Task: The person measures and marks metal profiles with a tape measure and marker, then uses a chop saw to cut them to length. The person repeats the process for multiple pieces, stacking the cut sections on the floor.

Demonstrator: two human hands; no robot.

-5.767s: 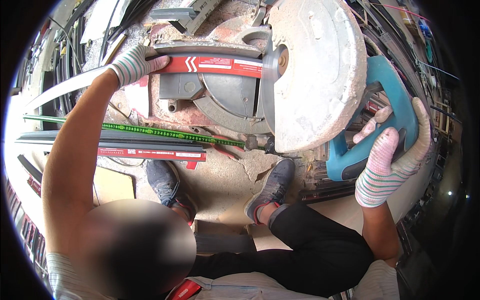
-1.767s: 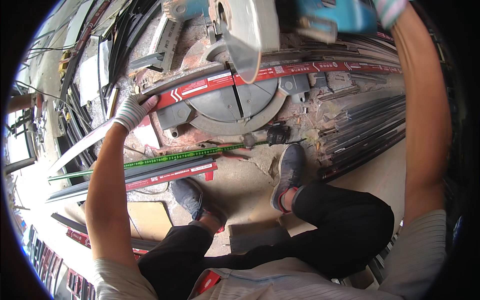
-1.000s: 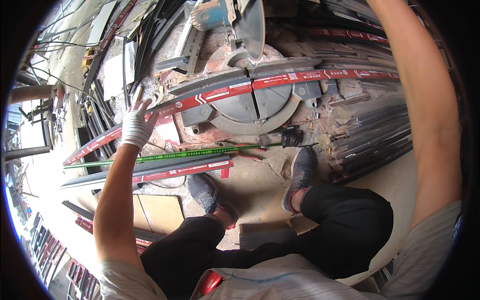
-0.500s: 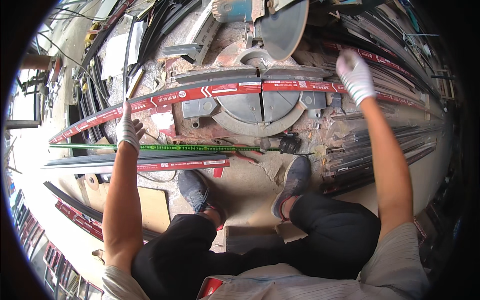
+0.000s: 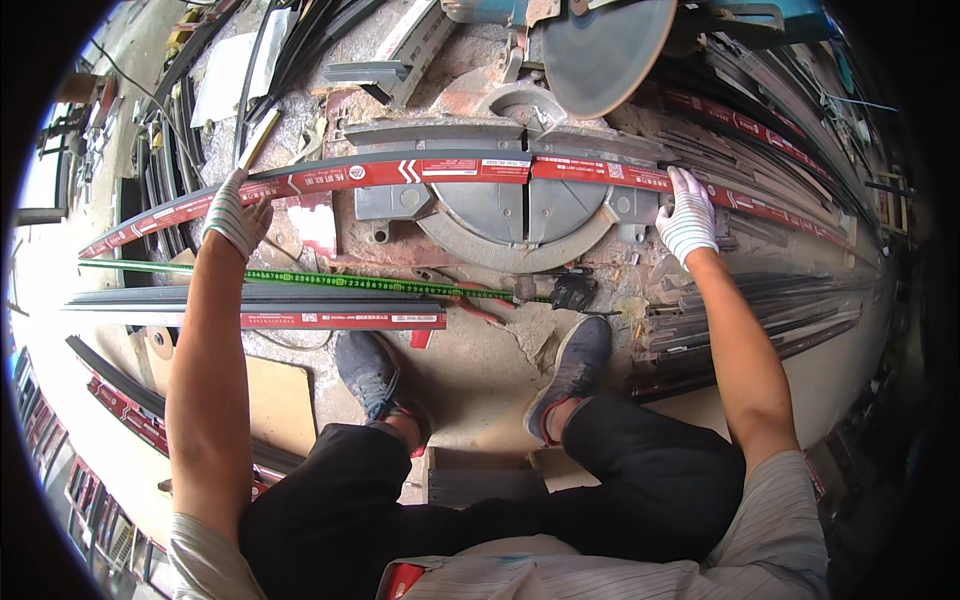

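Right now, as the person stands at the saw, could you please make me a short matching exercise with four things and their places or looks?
Things:
1. Saw blade
2. Measuring tape
3. Left hand
4. Right hand

Places or looks:
A. At the red strip, right of the saw base
B. Green, stretched out in front of the shoes
C. Gloved, left of the saw base
D. Round and grey, raised above the saw base

Pairs: 1-D, 2-B, 3-C, 4-A

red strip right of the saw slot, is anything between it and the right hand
Nothing visible stands between the right hand and the red strip; the fingers overlap it. The saw blade is beyond the strip.
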